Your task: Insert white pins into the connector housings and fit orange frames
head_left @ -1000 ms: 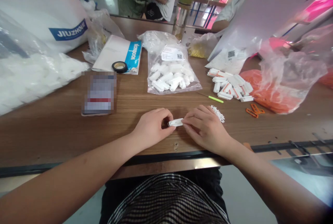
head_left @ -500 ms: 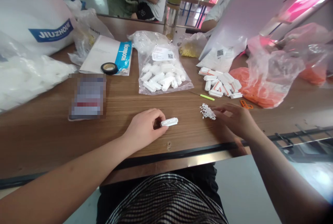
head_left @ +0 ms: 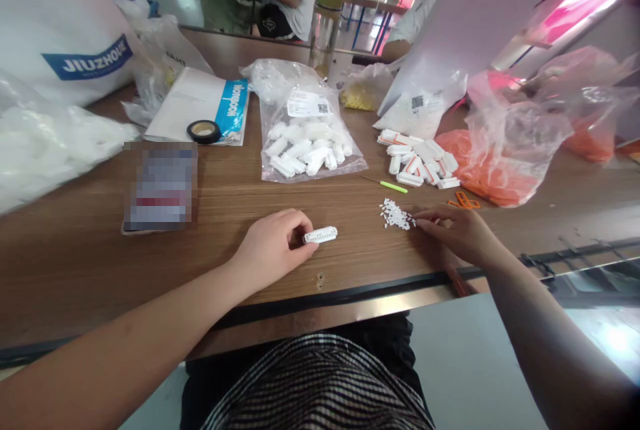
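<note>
My left hand [head_left: 275, 243] is closed, with thumb and fingers gripping one end of a white connector housing [head_left: 321, 235]. A row of small holes shows along the housing, just above the tabletop. To the right lies a loose pile of tiny white plastic pieces [head_left: 397, 215]. My right hand [head_left: 457, 235] is at the right edge of that pile, its fingertips drawn together at the outermost pieces. Whatever is between them is too small to make out. Behind the pile lies a thin pick with a bright green handle [head_left: 394, 187].
White housings, some with orange strips [head_left: 423, 158], are heaped behind the pick. A clear bag of white housings [head_left: 313, 130] lies mid-table. Orange clips [head_left: 465, 201] and a bag of orange parts [head_left: 505, 170] are at right. A notebook [head_left: 185, 107], black tape roll [head_left: 203, 131] and blurred phone [head_left: 161, 187] are at left.
My right hand has shifted slightly right from over the pile to its edge, uncovering a few pieces. My left hand still holds the connector housing. The whole view has moved a little.
</note>
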Tool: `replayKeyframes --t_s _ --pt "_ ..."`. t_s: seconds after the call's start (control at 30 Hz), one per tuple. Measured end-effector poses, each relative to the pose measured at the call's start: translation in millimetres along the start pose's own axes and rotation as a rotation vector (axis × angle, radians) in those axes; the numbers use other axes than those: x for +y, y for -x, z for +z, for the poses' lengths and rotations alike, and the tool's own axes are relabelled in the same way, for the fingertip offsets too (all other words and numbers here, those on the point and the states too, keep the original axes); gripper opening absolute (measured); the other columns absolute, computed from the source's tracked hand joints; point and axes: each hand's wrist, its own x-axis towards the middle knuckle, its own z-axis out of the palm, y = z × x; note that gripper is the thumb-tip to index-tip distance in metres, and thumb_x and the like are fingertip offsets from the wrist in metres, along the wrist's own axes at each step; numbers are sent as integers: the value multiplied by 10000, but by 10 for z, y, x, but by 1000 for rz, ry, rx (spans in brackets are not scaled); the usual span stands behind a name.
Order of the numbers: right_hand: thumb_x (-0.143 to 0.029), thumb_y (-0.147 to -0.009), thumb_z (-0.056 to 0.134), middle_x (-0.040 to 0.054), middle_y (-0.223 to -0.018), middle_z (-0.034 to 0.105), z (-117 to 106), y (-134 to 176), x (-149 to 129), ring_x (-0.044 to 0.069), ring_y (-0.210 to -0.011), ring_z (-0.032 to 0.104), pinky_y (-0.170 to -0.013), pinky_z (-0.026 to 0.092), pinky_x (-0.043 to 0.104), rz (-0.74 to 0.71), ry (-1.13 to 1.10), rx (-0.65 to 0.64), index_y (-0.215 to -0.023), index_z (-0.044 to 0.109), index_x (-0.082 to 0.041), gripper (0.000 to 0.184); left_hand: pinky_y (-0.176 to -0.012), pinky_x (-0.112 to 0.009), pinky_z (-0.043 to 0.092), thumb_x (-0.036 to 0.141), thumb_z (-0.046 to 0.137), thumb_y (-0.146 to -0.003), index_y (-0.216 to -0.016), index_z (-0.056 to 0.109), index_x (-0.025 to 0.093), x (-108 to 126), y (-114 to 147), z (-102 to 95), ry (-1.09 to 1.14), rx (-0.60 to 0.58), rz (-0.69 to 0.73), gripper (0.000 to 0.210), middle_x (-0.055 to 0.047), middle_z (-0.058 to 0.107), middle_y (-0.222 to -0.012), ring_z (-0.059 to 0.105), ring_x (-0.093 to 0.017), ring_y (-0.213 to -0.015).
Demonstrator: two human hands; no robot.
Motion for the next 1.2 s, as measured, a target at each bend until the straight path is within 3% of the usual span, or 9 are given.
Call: replayKeyframes --t_s 0.33,0.47,0.6,0.77,1.0,1.1,1.2 --pt "-464 -807 631 38 -930 773 41 -48 -16 210 -740 666 -679 495 343 28 19 -28 -857 793 -250 272 -613 -291 365 284 692 -799 -835 628 216 -14 10 9 2 0 -2 100 30 551 -703 495 -135 -629" --pt "-477 -778 638 37 -778 752 4 -61 3 202 -657 636 -610 467 331 92 52 -42 -811 787 -231 290 -613 -291 366 278 691 -798 -827 625 213 -15 12 8 11 2 6 97 31 546 -699 492 -133 -625" --pt "-502 -761 640 42 -814 764 -25 -58 18 221 -720 665 -642 482 332 122 29 -16 -864 796 -224 335 -615 -290 368 273 695 -795 -828 625 212 -19 12 14 13 13 15 99 34 539 -694 485 -130 -616" --pt "-482 -749 645 43 -793 759 5 -29 -35 218 -694 660 -640 480 334 100 58 19 -796 790 -227 297 -614 -290 368 271 698 -792 -827 628 213 -22 7 16 8 11 13 97 32 540 -691 486 -132 -618" --pt "-438 -741 632 36 -647 700 38 -52 -114 211 -604 631 -567 422 319 102 224 24 -698 743 -221 248 -624 -288 375 273 697 -793 -818 630 214 8 11 0 18 11 -1 93 35 540 -682 494 -129 -618" --pt "-460 -750 642 29 -640 698 40 -54 -215 195 -588 619 -559 415 307 99 167 11 -705 736 -219 263 -627 -289 378 277 692 -796 -820 630 214 18 12 -3 29 7 -4 92 33 539 -683 497 -130 -623" --pt "-474 -796 644 26 -721 725 97 -14 -503 177 -631 628 -597 440 295 17 29 29 -764 723 -219 269 -629 -291 377 281 689 -795 -819 629 212 13 12 1 27 6 -5 95 32 540 -683 496 -131 -622"
